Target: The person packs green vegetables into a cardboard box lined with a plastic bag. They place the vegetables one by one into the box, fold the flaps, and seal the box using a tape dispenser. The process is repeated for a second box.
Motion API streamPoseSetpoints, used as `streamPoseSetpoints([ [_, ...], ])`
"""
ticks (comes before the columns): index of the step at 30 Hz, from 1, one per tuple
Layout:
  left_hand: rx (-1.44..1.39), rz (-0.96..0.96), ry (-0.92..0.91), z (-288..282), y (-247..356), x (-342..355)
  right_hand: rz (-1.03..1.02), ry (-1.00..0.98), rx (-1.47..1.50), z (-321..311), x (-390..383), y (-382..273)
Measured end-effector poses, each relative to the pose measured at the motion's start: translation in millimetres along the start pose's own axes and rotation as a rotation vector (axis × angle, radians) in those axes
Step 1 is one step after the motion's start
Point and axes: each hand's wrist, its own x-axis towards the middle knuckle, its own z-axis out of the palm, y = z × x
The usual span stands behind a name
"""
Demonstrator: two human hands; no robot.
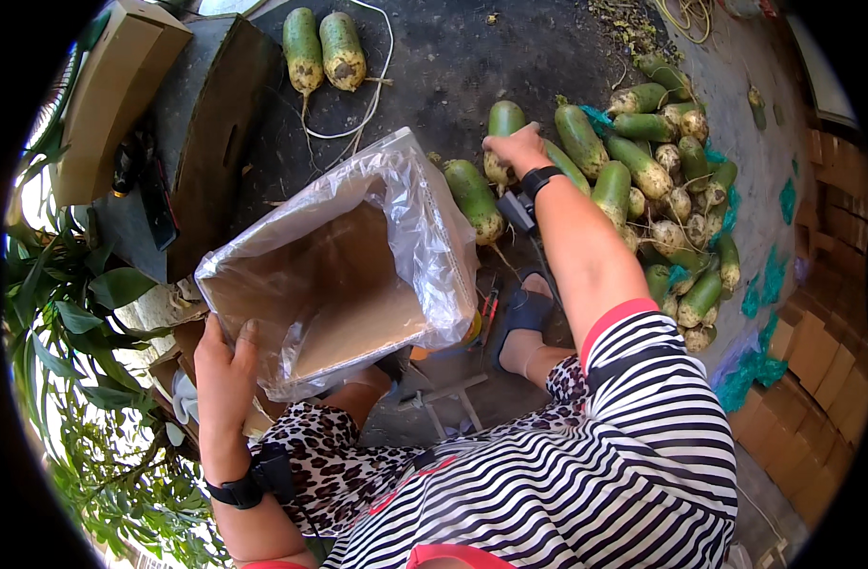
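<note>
A cardboard box [349,294] lined with a clear plastic bag [410,194] leans tilted in front of me, its opening facing up toward me and no radish visible inside. My left hand [227,365] grips its lower left corner, thumb over the rim and fingers partly hidden behind. Off to the right, my right hand [519,150] is closed around a green radish [506,118], which stands among others on the dark ground. Another radish [472,199] lies between that hand and the box, and a long one [580,137] is just to its right.
A large heap of green radishes [676,185] spreads at the right, with teal netting [766,365] beyond it. Two more radishes [322,52] lie at the far left by a white cord [382,81]. Cardboard boxes [823,379] line the right edge; leafy plants [83,332] fill the left.
</note>
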Motion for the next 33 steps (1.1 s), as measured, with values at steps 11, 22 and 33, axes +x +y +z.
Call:
streamPoseSetpoints([
  [11, 0.336, 0.432, 0.535, 0.8, -4.7, 2.3, 0.066, -0.647, 0.716, -120.6, -93.9, 68.8],
  [22, -0.746, 0.425, -0.598, 190.6, 131.5, -96.0, -0.279, -0.545, 0.816, -152.0, -290.2, 99.7],
  [33, -1.129, 0.380, -1.091, 171.1, 129.8, -105.7, -0.398, -0.492, 0.736, -178.4, -330.4, 136.3],
])
